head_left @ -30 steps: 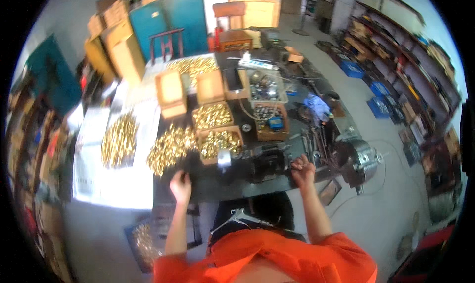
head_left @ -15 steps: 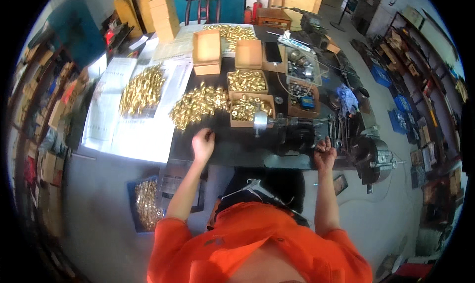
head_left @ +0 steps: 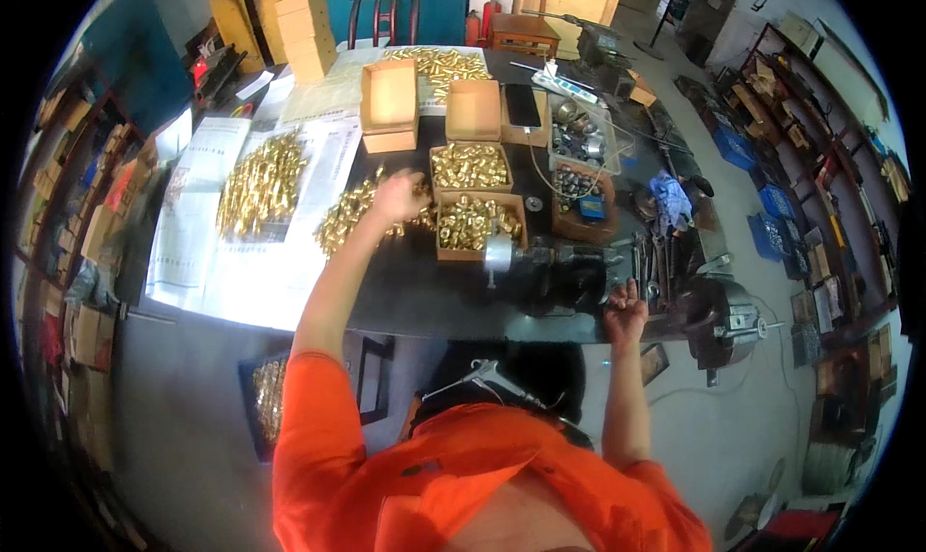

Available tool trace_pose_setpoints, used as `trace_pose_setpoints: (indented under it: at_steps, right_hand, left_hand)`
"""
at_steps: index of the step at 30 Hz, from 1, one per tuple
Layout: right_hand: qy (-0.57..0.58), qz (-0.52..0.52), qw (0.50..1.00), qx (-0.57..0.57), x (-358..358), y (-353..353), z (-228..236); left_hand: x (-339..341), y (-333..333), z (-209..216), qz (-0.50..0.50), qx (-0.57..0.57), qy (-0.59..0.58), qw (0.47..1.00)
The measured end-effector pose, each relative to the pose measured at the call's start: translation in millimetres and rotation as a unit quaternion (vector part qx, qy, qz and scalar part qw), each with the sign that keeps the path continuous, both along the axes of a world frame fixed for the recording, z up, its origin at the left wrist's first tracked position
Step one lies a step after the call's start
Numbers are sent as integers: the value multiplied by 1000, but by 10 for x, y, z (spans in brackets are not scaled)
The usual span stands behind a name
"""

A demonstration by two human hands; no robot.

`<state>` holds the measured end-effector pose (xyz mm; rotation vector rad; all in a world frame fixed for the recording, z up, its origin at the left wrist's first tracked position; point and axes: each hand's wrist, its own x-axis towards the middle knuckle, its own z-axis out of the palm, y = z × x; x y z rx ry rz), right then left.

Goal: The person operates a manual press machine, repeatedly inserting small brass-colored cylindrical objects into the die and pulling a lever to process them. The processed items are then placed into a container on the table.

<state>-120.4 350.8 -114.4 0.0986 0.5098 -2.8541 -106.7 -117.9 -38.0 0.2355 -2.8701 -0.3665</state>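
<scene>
My left hand (head_left: 400,197) reaches over a loose pile of small brass fittings (head_left: 349,214) on the dark tabletop. Motion blurs its fingers, so I cannot see whether they hold a piece. Just right of it stand two cardboard boxes full of brass fittings, a nearer box (head_left: 479,226) and a farther box (head_left: 471,166). My right hand (head_left: 626,317) is at the table's front edge, palm up, fingers loosely curled and apart, with nothing visible in them. Beside it lies a dark bench fixture (head_left: 569,274) with a round silver end (head_left: 498,254) facing the nearer box.
Longer brass pieces (head_left: 262,185) lie heaped on newspaper (head_left: 204,253) at left. Empty cardboard boxes (head_left: 390,98), a phone (head_left: 523,106) and a power strip (head_left: 566,86) are farther back. At right are wrenches (head_left: 654,267), a blue rag (head_left: 671,201) and a vise (head_left: 719,318). An air gun (head_left: 487,371) is near my lap.
My left hand has moved forward from the table's front edge onto the brass pile. My right hand stays beside the fixture. The whole view has shifted slightly.
</scene>
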Motion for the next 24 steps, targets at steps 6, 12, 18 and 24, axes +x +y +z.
trace_pose_setpoints:
  at_steps: [6, 12, 18, 24]
  right_hand:
    - [0, 6, 1000, -17, -1, 35, -112]
    - [1, 15, 1000, -10, -18, 34, -37]
    - [8, 18, 1000, -21, -9, 31, -42]
    - [-10, 4, 1000, 23, -8, -6, 40]
  left_hand:
    - [-359, -150, -279, -17, -52, -113, 992]
    - [-196, -145, -328, -96, 21, -4, 995]
    - [31, -80, -248, -190, 70, 6, 979]
    - [222, -2, -209, -253, 38, -40, 966]
